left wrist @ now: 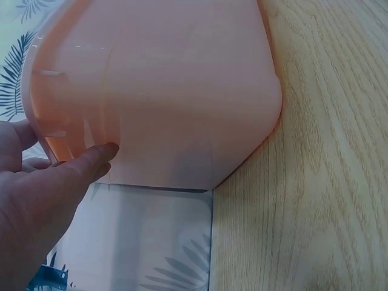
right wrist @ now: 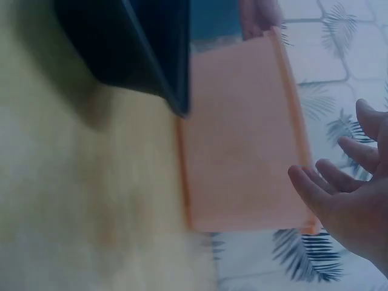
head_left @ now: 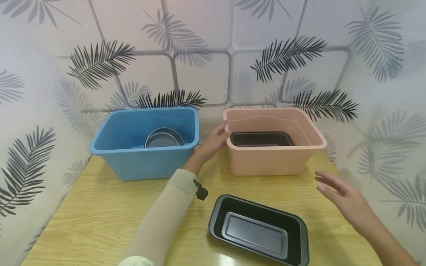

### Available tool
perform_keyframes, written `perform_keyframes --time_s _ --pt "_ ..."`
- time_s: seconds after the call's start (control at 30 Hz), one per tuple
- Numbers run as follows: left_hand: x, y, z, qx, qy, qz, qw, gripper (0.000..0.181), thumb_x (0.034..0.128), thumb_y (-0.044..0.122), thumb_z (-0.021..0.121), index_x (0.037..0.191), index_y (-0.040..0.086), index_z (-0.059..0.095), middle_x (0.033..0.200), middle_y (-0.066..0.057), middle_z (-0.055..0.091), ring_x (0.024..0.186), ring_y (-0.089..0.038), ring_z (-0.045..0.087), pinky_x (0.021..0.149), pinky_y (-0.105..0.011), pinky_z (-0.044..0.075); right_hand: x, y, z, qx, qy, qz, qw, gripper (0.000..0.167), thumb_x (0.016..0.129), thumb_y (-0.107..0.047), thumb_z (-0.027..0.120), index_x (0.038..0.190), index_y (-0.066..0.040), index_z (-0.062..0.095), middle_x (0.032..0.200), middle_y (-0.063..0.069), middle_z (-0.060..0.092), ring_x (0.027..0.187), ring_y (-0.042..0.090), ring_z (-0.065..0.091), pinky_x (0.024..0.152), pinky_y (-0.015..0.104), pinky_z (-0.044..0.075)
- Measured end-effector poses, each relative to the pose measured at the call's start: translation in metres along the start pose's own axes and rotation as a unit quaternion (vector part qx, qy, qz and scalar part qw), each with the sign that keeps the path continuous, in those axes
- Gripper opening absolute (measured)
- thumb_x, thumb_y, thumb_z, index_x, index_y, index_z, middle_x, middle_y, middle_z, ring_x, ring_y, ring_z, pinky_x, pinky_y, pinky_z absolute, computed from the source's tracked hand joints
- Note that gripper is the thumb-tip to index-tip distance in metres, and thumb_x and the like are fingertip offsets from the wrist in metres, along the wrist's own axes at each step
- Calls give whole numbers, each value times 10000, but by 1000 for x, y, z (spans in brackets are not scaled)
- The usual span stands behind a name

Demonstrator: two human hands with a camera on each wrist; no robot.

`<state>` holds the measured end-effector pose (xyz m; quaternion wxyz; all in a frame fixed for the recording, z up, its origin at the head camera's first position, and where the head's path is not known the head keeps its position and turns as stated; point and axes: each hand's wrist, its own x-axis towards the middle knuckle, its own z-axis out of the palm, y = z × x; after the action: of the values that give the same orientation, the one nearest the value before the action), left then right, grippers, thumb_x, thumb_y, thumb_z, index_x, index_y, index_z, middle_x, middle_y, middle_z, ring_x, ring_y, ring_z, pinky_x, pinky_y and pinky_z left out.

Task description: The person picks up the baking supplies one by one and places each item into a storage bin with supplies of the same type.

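My left hand (head_left: 214, 141) grips the left rim of a pink plastic bin (head_left: 266, 161). In the left wrist view its fingers (left wrist: 85, 162) lie against the bin's outer wall, just under the rim. A dark baking pan lies inside the bin (head_left: 263, 139). My right hand (head_left: 347, 205) hangs in the air to the right, fingers apart and holding nothing. Between the arms, a dark loaf pan (head_left: 254, 234) sits on the table, turned at a slant; its dark side (right wrist: 130, 54) also shows in the right wrist view.
To the left of the pink bin stands a blue plastic bin (head_left: 146, 164) with round metal pans (head_left: 164, 138) inside. Both bins are at the back of the wooden table (head_left: 90, 218), in front of a leaf-patterned sheet (head_left: 206, 81).
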<state>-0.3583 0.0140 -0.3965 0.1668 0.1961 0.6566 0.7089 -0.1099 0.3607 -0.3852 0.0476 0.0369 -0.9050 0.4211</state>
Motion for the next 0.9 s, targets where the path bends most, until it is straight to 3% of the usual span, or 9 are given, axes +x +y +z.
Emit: perform_keyframes --time_s 0.17,0.23,0.37,0.43,0.6,0.67,0.83,0.9 --pt "-1 -1 -1 45 40 -35 10000 645 1084 158 458 1630 112 119 1682 -175 158 1530 -319 251 1192 -499 327 -19 12 30 137 -288 528 9981 505 1056 -384 521 1503 -153 476 1484 25 513 1196 -147 465 875 89 455" --pt "-1 -1 -1 21 53 -37 10000 646 1083 159 462 1630 114 123 1682 -172 161 1530 -315 252 1193 -498 325 -26 17 42 252 -457 820 9953 536 1056 -418 505 1520 -156 449 1532 113 468 1287 -26 477 944 193 491" --pt "-2 0 0 96 33 -9 9999 629 1086 170 457 1631 140 146 1679 -154 191 1527 -313 263 1191 -498 333 -39 27 59 637 -726 1470 9844 601 1053 -478 477 1561 -174 373 1571 143 427 1425 326 412 1050 516 479" --pt "-2 1 1 125 12 14 9999 621 1087 170 452 1631 147 153 1678 -154 198 1526 -308 269 1191 -500 334 -45 31 65 865 -782 1719 9782 627 1050 -480 483 1574 -163 348 1571 167 425 1430 375 399 1062 591 447" --pt "-1 2 1 140 -13 32 9999 629 1089 175 449 1631 130 134 1681 -160 178 1529 -315 256 1198 -516 318 -56 38 76 860 -833 2254 9669 682 1008 -528 542 1562 -160 389 1576 127 432 1337 135 511 990 248 503" --pt "-1 1 1 144 4 22 9999 633 1087 177 454 1631 126 133 1682 -159 175 1530 -319 251 1200 -522 314 -59 38 80 741 -876 2403 9639 712 986 -566 556 1560 -175 398 1594 85 411 1359 120 481 958 165 477" --pt "-2 1 0 132 39 -31 9999 635 1087 176 457 1632 129 133 1683 -159 170 1529 -306 259 1198 -512 321 -63 38 87 953 -953 2583 9566 781 969 -578 575 1589 -169 332 1647 104 291 1496 357 300 1133 392 434" --pt "-2 0 0 96 44 -41 9999 634 1088 171 453 1632 128 129 1685 -158 163 1529 -301 259 1197 -506 325 -65 38 89 1140 -929 2523 9564 773 987 -534 575 1598 -148 300 1656 129 251 1501 377 264 1126 358 436"
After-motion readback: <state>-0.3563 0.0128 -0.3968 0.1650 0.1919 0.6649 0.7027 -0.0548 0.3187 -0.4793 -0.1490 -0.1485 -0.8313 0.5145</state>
